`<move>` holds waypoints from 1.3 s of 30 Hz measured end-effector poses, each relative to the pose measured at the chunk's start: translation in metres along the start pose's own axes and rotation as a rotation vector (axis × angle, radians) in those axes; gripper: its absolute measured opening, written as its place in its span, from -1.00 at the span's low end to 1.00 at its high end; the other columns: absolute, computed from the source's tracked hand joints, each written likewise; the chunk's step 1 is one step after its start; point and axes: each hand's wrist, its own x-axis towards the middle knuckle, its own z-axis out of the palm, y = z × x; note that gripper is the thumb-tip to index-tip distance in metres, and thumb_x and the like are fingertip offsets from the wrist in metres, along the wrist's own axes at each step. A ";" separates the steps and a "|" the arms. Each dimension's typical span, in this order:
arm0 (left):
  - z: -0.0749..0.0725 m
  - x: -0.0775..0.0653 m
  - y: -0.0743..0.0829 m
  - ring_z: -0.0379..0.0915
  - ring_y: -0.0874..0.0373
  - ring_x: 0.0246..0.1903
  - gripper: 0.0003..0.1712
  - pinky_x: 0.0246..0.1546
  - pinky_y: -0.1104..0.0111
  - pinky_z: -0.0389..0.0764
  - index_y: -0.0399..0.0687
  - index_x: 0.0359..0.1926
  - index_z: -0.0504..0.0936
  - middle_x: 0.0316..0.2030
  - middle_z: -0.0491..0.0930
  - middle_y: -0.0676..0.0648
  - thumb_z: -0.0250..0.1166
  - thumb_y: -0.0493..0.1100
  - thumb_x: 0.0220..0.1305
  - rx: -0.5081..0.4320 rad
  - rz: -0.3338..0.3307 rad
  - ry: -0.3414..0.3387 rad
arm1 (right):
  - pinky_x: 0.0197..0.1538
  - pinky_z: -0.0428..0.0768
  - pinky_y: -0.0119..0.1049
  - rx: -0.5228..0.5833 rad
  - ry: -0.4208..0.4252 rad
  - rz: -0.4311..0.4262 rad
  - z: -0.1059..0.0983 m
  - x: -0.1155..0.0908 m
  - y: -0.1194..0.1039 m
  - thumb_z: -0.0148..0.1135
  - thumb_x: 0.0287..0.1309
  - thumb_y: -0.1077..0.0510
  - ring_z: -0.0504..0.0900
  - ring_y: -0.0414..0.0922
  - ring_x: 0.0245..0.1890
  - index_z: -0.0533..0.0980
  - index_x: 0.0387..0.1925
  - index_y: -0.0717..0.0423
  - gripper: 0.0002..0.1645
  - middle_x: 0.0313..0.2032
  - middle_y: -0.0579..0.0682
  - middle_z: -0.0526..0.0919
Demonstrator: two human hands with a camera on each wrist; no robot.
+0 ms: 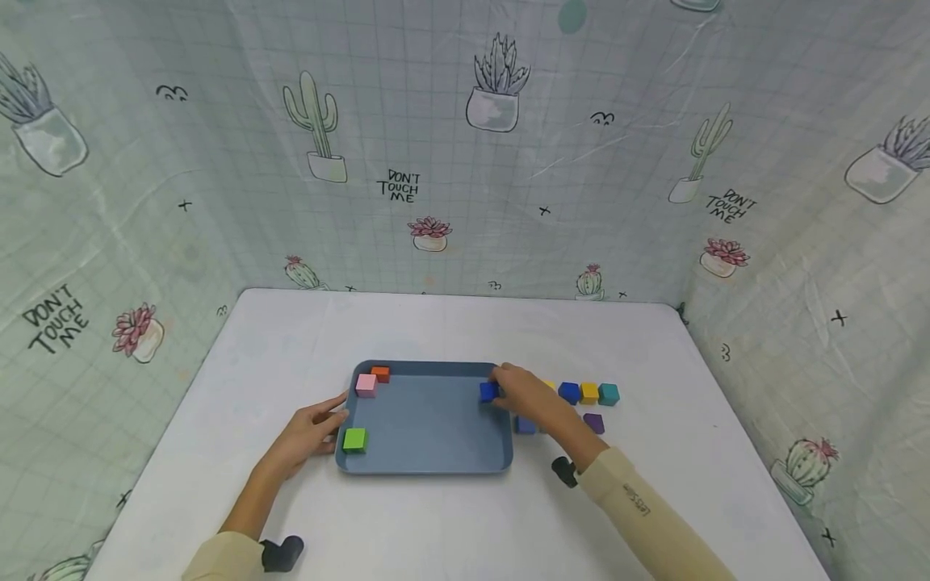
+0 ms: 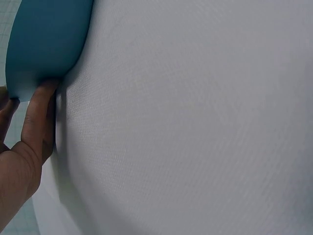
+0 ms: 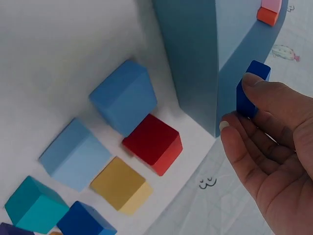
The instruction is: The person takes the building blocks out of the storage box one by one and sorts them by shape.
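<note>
A shallow blue-grey tray point(image 1: 429, 420) lies on the white table. My left hand point(image 1: 308, 436) touches its left outer side; in the left wrist view the fingers point(image 2: 34, 122) lie against the tray wall point(image 2: 54, 39). Over the tray's right end, my right hand point(image 1: 525, 391) pinches a dark blue block point(image 3: 253, 90) between thumb and fingers. Whether that block touches the tray floor I cannot tell. Inside the tray are a pink block point(image 1: 366, 386), an orange block point(image 1: 381, 374) and a green block point(image 1: 354, 440).
Right of the tray stand several blocks, among them a red one point(image 3: 154, 144), a light blue one point(image 3: 76, 154), a yellow one point(image 1: 589, 393), a teal one point(image 1: 609, 394) and a purple one point(image 1: 593, 423). My right forearm partly hides them. A patterned cloth point(image 1: 436, 145) surrounds the table.
</note>
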 end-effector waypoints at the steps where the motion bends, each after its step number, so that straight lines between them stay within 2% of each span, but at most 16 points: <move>1: 0.000 0.000 0.000 0.46 0.04 -0.20 -0.34 -0.21 0.27 0.61 -0.05 0.40 0.20 0.05 0.41 -0.31 0.15 -0.02 0.36 -0.001 -0.001 0.000 | -0.17 0.58 -0.34 0.004 0.000 -0.002 -0.001 -0.001 0.001 0.35 0.08 0.22 0.56 -0.11 -0.21 0.51 -0.05 0.24 -0.62 -0.21 0.03 0.53; 8: 0.000 -0.001 0.000 0.45 0.04 -0.20 -0.32 -0.22 0.27 0.61 -0.05 0.40 0.20 0.06 0.41 -0.31 0.16 0.00 0.35 -0.002 -0.001 -0.002 | -0.14 0.58 -0.30 0.047 -0.007 0.040 -0.003 -0.009 0.009 0.34 0.09 0.24 0.55 -0.12 -0.21 0.50 -0.01 0.24 -0.60 -0.20 0.02 0.54; 21: -0.003 0.001 0.004 0.46 0.03 -0.18 -0.32 -0.21 0.27 0.61 -0.03 0.41 0.19 0.06 0.40 -0.31 0.16 0.02 0.34 0.015 -0.007 0.004 | -0.20 0.56 -0.32 0.083 -0.011 0.062 -0.008 -0.013 0.017 0.32 0.10 0.26 0.50 -0.16 -0.32 0.49 -0.03 0.27 -0.62 -0.25 0.00 0.51; 39: -0.002 0.001 0.004 0.47 0.05 -0.19 -0.32 -0.23 0.28 0.61 -0.06 0.41 0.19 0.07 0.40 -0.33 0.16 0.01 0.35 0.011 -0.005 -0.004 | -0.08 0.56 -0.25 0.087 0.010 0.111 -0.006 -0.022 0.026 0.37 0.07 0.19 0.51 -0.12 -0.26 0.50 -0.07 0.21 -0.62 -0.23 0.01 0.53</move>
